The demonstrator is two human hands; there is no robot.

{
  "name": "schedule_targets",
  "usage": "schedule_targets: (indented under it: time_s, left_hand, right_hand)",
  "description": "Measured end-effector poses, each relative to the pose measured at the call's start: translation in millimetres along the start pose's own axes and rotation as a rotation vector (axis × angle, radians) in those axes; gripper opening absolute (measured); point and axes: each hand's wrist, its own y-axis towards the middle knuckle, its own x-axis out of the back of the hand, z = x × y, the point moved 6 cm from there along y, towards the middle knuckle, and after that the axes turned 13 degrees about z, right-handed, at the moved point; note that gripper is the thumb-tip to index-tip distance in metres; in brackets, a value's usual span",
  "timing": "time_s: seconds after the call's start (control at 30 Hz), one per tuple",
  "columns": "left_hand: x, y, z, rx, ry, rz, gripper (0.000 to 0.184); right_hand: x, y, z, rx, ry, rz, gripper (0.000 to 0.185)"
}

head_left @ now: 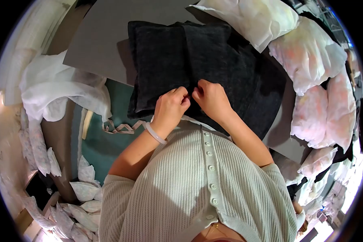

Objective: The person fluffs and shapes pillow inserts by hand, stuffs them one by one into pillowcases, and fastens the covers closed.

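A black cushion-like piece of fabric lies on the grey table, with more dark fabric spread to its right. My left hand, with a pale band on the wrist, is closed at the near edge of the black fabric. Close beside it on the right, my right hand is closed too, its fingers curled down at the same edge. A small gap separates the two hands. Whatever lies between the fingertips of either hand is too small and dark to make out.
Stuffed white bags and pinkish bags line the table's right side. White sheer material hangs at the left, above a green surface with a zigzag strip. Small pillows are piled at the lower left. Part of another person shows lower right.
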Motion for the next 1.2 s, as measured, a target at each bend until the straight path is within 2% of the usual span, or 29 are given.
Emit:
schedule_targets:
  time_s: [0.07,0.13,0.17,0.23,0.3,0.37,0.47,0.6,0.7,0.77,0.9,1.0,1.07,1.2]
  left_hand:
    - [-1,-3,5,0.024,-0.137,-0.047,0.010]
    - [-3,-2,7,0.049,-0.203,-0.037,0.009]
    - [-4,-1,9,0.069,-0.261,-0.026,0.009]
    - [1,2,7,0.072,-0.251,0.034,0.009]
    - [4,5,8,0.077,-0.242,0.103,0.009]
    - [2,10,8,-0.002,-0.261,0.256,0.010]
    - [3,13,4,-0.094,-0.266,0.310,0.011]
    - [-1,18,12,-0.038,-0.342,0.333,0.009]
    - [2,23,11,0.080,-0.235,0.337,0.009]
    - [-1,23,5,0.097,0.017,0.398,0.013]
    - [-13,25,11,0.168,-0.064,0.457,0.016]
    - [-16,20,17,0.229,-0.168,0.379,0.013]
    - [-12,15,11,0.016,-0.192,0.295,0.010]
    - [-8,19,8,0.060,-0.061,0.335,0.007]
  right_hand:
    - [-2,-3,-8,-0.007,0.076,0.043,0.024]
    - [-11,-7,-16,0.057,0.693,0.139,0.015]
    - [-13,-7,-22,0.059,0.686,0.148,0.015]
    - [-21,-6,-28,0.112,1.025,0.277,0.011]
    - [-21,-8,-32,0.071,1.044,0.281,0.012]
    - [-21,-7,-38,0.080,1.164,0.305,0.011]
    - [-18,-7,-46,0.070,1.182,0.314,0.011]
    - [-20,-7,-40,0.076,1.163,0.362,0.013]
    - [-21,-5,-35,0.069,1.141,0.396,0.015]
    - [-22,-9,-35,0.052,1.051,0.419,0.015]
    - [-25,-11,-39,0.034,1.070,0.420,0.016]
    - [-26,-12,-40,0.008,1.065,0.426,0.016]
    - [-26,-11,-43,0.007,1.106,0.401,0.016]
    - [-25,-7,-37,0.013,1.111,0.410,0.016]
